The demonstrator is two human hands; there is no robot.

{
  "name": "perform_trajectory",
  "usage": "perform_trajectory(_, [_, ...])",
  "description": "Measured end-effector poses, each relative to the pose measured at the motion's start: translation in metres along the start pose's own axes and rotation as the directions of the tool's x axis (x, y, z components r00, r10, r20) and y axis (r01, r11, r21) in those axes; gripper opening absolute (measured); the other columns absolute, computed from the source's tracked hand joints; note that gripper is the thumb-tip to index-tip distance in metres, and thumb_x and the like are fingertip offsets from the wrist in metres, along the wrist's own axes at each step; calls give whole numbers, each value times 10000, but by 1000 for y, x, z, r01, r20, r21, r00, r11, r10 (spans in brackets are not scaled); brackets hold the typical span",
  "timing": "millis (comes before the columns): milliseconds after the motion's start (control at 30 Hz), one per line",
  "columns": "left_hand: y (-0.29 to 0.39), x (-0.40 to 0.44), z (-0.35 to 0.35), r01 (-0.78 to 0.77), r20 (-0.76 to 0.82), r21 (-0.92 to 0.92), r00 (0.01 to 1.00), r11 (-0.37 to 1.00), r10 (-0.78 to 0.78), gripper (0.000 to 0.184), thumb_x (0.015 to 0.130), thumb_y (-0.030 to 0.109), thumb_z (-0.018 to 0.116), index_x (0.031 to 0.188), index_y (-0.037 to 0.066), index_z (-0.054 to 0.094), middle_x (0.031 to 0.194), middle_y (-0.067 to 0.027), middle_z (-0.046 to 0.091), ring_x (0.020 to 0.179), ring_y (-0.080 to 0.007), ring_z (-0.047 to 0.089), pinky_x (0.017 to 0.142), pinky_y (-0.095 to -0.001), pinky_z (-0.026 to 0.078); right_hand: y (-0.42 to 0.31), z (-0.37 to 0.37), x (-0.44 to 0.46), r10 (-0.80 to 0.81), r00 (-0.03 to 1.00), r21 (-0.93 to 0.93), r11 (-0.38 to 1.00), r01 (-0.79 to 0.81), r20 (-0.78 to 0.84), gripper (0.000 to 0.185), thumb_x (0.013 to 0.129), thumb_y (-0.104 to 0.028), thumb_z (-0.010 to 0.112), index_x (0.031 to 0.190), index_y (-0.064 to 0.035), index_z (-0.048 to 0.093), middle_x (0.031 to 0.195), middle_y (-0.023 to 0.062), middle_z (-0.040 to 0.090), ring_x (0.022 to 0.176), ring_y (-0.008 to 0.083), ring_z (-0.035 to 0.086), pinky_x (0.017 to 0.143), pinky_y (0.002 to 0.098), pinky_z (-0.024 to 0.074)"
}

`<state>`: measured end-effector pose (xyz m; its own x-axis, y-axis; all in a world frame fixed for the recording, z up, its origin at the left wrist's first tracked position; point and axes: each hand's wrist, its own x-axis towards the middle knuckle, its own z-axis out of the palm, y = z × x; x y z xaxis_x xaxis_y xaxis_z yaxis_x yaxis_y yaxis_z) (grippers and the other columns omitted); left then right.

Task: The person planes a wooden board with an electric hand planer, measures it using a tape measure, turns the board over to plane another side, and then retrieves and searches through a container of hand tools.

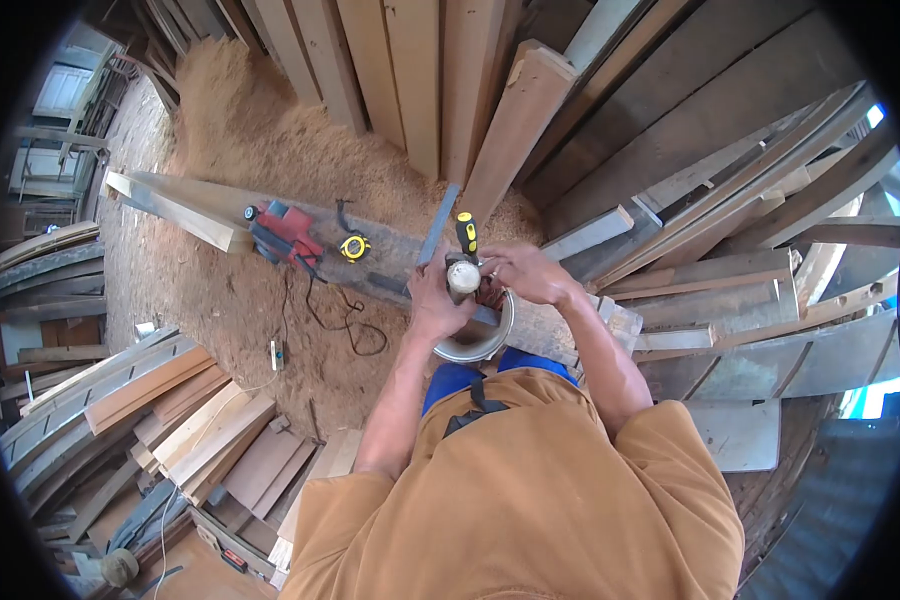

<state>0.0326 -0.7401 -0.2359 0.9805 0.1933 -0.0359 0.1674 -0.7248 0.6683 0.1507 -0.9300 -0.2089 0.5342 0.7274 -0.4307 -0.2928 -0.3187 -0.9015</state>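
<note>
My left hand (438, 300) is closed round an upright cylinder with a pale round top (463, 276), which looks like a jar or can. My right hand (526, 272) is beside it, fingertips pinched near the cylinder's right edge. Whatever those fingers hold is too small to make out. Just beyond the hands is a screwdriver (467, 232) with a yellow and black handle. A round light-rimmed bucket (478, 352) sits below my hands, partly covered by them. Left of the screwdriver, a metal ruler (438, 226) slants away across the plank.
On the long plank (370, 212) lie a red power planer (288, 235) with a dark cord (348, 325) and a yellow tape measure (354, 247). Sawdust (240, 110) is heaped behind. Boards (410, 80) lean ahead; stacked timber (220, 440) fills the left and more lies right.
</note>
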Motion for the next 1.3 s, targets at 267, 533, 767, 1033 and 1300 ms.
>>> perform_trajectory(267, [-9,-6,-11,-147,-33,-157,989,976,144,684,648,109,730,1309,113,553,1270,-116,602,1217,-393,486,1070,-516,364,65,-10,-42,-51,919,-461,875,-147,-391,393,951,-105,490,1286,74,591,1014,161,751,920,237,714,836,349,560])
perform_trajectory(533, [-19,-14,-14,-164,-2,-91,986,982,164,550,655,120,750,1193,124,637,1285,-87,610,1242,-357,484,1099,-483,353,66,79,-53,172,909,-91,971,-222,-379,562,949,-198,528,1412,108,444,1213,328,639,1092,426,656,981,449,503])
perform_trajectory(767, [-11,-16,-22,-183,-5,-2,983,983,183,604,656,141,777,1240,117,626,1331,-77,590,1289,-379,461,1109,-491,347,33,112,-46,176,893,-91,968,-233,-413,779,975,-349,565,1406,228,267,1300,446,511,1233,530,543,1065,501,433])
perform_trajectory(1033, [-13,-18,-29,-199,32,13,979,980,199,759,658,161,790,1368,101,529,1339,-107,576,1296,-389,440,1116,-495,341,14,115,-27,190,846,-338,856,-392,-499,611,958,-312,628,1293,148,405,1159,353,605,1119,461,632,949,477,488])
perform_trajectory(1300, [-22,-26,-37,-253,63,-46,965,966,255,470,664,143,786,1109,87,646,1410,-150,515,1286,-395,442,1095,-511,351,78,125,15,215,762,144,977,-160,-611,495,921,-223,604,1287,71,444,1202,349,604,1035,508,625,933,525,496])
